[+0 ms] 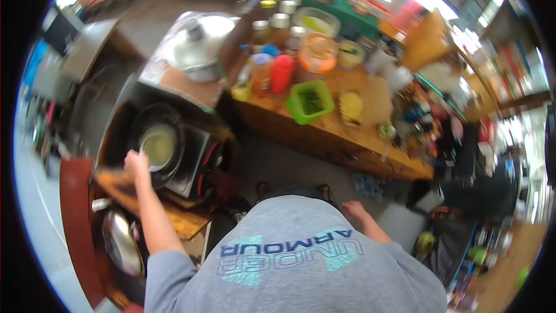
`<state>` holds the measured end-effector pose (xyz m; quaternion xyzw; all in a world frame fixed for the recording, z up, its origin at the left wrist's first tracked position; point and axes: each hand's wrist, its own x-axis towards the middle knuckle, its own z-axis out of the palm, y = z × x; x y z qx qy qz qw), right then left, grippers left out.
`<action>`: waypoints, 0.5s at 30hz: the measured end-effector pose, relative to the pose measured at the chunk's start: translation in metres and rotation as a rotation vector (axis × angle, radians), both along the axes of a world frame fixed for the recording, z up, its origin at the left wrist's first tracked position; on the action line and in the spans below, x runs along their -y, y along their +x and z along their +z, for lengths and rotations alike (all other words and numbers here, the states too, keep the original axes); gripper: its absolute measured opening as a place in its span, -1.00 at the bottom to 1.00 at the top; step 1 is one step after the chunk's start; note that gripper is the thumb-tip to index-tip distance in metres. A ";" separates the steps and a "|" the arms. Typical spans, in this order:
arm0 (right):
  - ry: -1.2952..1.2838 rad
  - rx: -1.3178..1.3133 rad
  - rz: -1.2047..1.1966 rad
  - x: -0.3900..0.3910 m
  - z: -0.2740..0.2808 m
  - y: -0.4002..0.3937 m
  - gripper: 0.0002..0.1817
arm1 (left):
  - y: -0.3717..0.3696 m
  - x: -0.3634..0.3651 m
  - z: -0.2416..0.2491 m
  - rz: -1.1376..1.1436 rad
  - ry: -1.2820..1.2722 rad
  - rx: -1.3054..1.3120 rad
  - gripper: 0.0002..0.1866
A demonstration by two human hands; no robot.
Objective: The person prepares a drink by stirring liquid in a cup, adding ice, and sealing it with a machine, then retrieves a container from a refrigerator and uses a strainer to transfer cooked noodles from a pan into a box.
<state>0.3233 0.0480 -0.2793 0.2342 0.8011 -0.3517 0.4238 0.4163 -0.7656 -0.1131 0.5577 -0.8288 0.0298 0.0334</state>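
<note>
At the left, my left hand (136,163) is closed at the near-left edge of a dark wok (175,123) on the stove. Inside the wok shows a pale yellow, round, bowl-like shape (157,146) with a whitish rim on its near side. Blur hides whether it is a separate bowl or the wok's contents, and what my fingers grip. My right hand (354,208) hangs beside my body, fingers loosely curled, with nothing seen in them. Nearest to it are the floor and a grey surface (401,227).
A wooden counter (260,117) ahead bears a green container of chopped greens (311,101), a red bottle (282,74), yellow food (351,107) and several jars. A large lidded pot (200,46) stands beyond the stove. A metal lid (123,242) lies at lower left.
</note>
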 end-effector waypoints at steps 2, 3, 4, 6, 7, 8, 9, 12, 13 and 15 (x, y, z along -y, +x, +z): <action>0.032 -0.044 0.064 -0.008 -0.004 -0.002 -0.69 | -0.018 -0.022 0.018 -0.134 -0.159 -0.135 -0.55; 0.015 -0.036 0.030 -0.011 -0.007 -0.004 -0.69 | -0.032 -0.030 0.025 -0.248 -0.172 -0.237 -0.56; -0.006 -0.031 0.004 -0.014 -0.008 -0.006 -0.69 | -0.047 -0.043 0.030 -0.418 -0.223 -0.349 -0.62; -0.025 -0.080 -0.036 -0.014 0.002 -0.012 -0.69 | -0.093 -0.113 0.068 -0.492 0.008 -0.498 -0.66; -0.045 -0.122 -0.021 -0.013 0.010 -0.019 -0.70 | -0.115 -0.144 0.071 -0.641 0.006 -0.555 -0.70; -0.048 -0.134 -0.048 -0.011 0.017 -0.026 -0.70 | -0.135 -0.176 0.071 -0.785 0.001 -0.610 -0.73; -0.105 -0.200 -0.088 -0.012 0.024 -0.032 -0.69 | -0.156 -0.213 0.071 -0.881 0.105 -0.599 -0.74; -0.073 -0.462 -0.063 -0.024 0.045 -0.058 -0.67 | -0.213 -0.333 0.055 -1.209 0.427 -0.466 -0.74; 0.014 -0.647 0.032 -0.032 0.050 -0.068 -0.66 | -0.226 -0.374 0.045 -1.293 0.474 -0.344 -0.70; 0.105 -0.728 -0.100 -0.054 0.059 -0.096 -0.62 | -0.245 -0.432 0.033 -1.385 0.518 -0.209 -0.67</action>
